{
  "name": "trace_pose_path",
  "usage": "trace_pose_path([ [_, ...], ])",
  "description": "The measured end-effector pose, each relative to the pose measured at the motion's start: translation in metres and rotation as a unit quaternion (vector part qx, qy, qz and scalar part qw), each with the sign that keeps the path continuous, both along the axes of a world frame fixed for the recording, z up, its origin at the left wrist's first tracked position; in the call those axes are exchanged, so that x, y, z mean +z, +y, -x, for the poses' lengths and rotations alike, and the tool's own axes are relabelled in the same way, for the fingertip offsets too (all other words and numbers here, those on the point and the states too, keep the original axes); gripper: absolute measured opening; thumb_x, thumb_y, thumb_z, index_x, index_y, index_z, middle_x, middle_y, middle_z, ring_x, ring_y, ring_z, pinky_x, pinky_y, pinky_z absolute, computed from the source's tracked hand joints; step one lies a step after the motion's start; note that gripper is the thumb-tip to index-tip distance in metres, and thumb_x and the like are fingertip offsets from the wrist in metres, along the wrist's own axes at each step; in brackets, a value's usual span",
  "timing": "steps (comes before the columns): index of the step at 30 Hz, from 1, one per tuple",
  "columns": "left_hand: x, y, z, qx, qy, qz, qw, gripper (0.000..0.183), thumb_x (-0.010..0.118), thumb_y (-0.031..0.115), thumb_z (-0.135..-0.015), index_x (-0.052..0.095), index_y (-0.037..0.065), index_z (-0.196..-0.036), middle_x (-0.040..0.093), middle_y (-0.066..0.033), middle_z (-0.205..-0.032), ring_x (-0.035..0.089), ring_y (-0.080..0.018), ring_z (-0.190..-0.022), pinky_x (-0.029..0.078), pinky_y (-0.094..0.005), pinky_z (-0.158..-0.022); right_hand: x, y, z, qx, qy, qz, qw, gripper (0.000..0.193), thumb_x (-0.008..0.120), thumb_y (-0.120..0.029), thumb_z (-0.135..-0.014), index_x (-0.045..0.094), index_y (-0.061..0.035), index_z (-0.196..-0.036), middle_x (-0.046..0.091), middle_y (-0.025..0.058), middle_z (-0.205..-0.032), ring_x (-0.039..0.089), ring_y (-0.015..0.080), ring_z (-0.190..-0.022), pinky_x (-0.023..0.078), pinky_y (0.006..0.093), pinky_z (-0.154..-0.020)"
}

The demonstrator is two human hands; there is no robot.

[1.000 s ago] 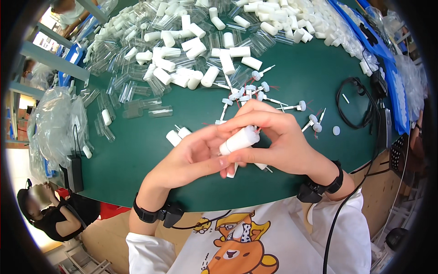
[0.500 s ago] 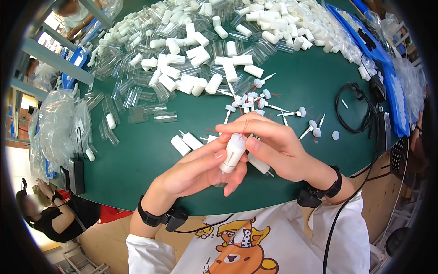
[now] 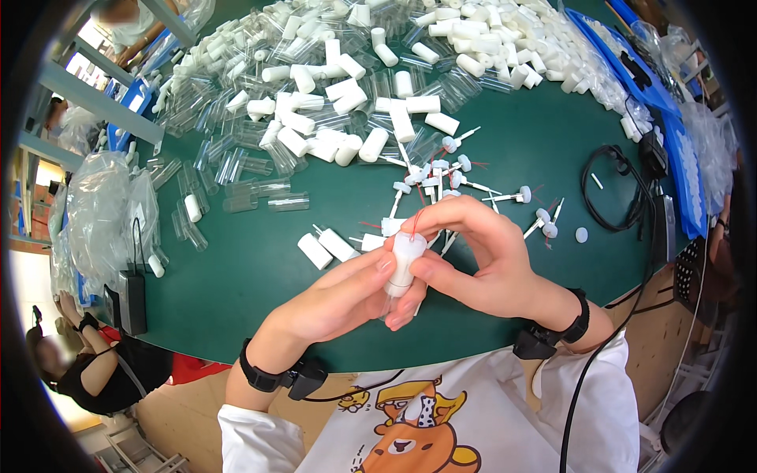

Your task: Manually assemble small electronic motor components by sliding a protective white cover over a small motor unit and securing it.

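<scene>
Above the table's near side, a white cylinder (image 3: 402,272) stands slightly tilted between my hands. Its lower end sits in a clear tube, and a pale cap with thin red wires tops it. My left hand (image 3: 335,296) is closed round the body, thumb along the front and fingers behind. With a curved forefinger and thumb, my right hand (image 3: 493,264) grips the capped upper end near the red wires. Just beyond my fingers lie loose white cylinders (image 3: 315,251) and several stemmed pale caps with red wires (image 3: 440,165).
White cylinders (image 3: 335,87) and clear tubes (image 3: 288,202) form a big heap across the far side of the green table (image 3: 236,292). Plastic bags (image 3: 106,213) and a black box (image 3: 132,303) stand left. A coiled black cable (image 3: 615,189) and blue trays (image 3: 684,173) are right.
My right forefinger has drawn back from across the cap and now curls at its edge by the wires. The cylinder has shifted slightly, more of its cap showing.
</scene>
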State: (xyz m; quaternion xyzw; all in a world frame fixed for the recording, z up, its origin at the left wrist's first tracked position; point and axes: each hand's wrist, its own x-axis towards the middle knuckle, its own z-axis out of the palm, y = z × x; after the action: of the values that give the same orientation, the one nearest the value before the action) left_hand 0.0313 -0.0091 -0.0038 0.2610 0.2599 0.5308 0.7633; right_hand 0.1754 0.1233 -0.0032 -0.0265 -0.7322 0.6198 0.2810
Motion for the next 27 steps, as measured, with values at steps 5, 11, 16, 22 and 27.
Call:
trace_pose_path([
  [5, 0.0013, -0.0018, -0.0020, -0.003, 0.029, 0.008, 1.000, 0.038, 0.033, 0.040, -0.098, 0.043, 0.006, -0.112, 0.046, -0.0015, -0.082, 0.044, -0.0120, -0.072, 0.039, -0.0255, -0.066, -0.0003, 0.0018, -0.0009, 0.001, -0.010, 0.000, 1.000, 0.026, 0.071, -0.007, -0.077, 0.059, 0.0000, -0.100, 0.062, 0.0068, -0.090, 0.059, 0.0119, -0.080, 0.046, 0.0261, -0.072],
  [11, 0.0015, -0.0023, -0.0015, 0.019, 0.046, 0.016, 0.999, 0.040, 0.035, 0.039, -0.098, 0.045, 0.003, -0.113, 0.046, -0.0020, -0.081, 0.044, -0.0128, -0.072, 0.039, -0.0256, -0.066, 0.0047, 0.0022, -0.0032, 0.005, -0.055, 0.024, 0.998, 0.023, 0.073, 0.001, -0.072, 0.062, 0.0001, -0.092, 0.063, 0.0100, -0.095, 0.059, 0.0178, -0.088, 0.043, 0.0299, -0.081],
  [16, 0.0037, 0.0015, -0.0026, 0.050, 0.005, 0.007, 0.999, 0.040, 0.040, 0.029, -0.096, 0.044, 0.000, -0.123, 0.045, -0.0025, -0.077, 0.045, -0.0141, -0.068, 0.038, -0.0259, -0.063, 0.0004, 0.0043, 0.0031, -0.031, -0.008, -0.119, 0.992, 0.021, 0.072, -0.008, -0.074, 0.063, -0.0010, -0.092, 0.064, 0.0066, -0.087, 0.059, 0.0173, -0.078, 0.045, 0.0294, -0.073],
  [22, 0.0023, 0.0024, 0.0002, 0.075, -0.030, 0.021, 0.997, 0.027, 0.042, 0.020, -0.090, 0.048, 0.002, -0.109, 0.046, -0.0022, -0.076, 0.045, -0.0138, -0.066, 0.038, -0.0258, -0.061, 0.0039, 0.0013, 0.0047, -0.003, -0.002, -0.096, 0.995, 0.026, 0.067, -0.004, -0.075, 0.062, 0.0010, -0.100, 0.062, 0.0074, -0.083, 0.058, 0.0183, -0.077, 0.045, 0.0298, -0.074],
  [27, -0.0035, 0.0027, 0.0005, 0.078, -0.021, 0.041, 0.996, 0.019, 0.043, 0.020, -0.088, 0.047, 0.005, -0.100, 0.047, -0.0022, -0.077, 0.046, -0.0136, -0.067, 0.039, -0.0264, -0.062, 0.0053, 0.0012, 0.0058, 0.008, -0.001, -0.104, 0.995, 0.030, 0.064, -0.003, -0.078, 0.060, 0.0028, -0.107, 0.061, 0.0087, -0.083, 0.058, 0.0187, -0.078, 0.046, 0.0299, -0.074],
])
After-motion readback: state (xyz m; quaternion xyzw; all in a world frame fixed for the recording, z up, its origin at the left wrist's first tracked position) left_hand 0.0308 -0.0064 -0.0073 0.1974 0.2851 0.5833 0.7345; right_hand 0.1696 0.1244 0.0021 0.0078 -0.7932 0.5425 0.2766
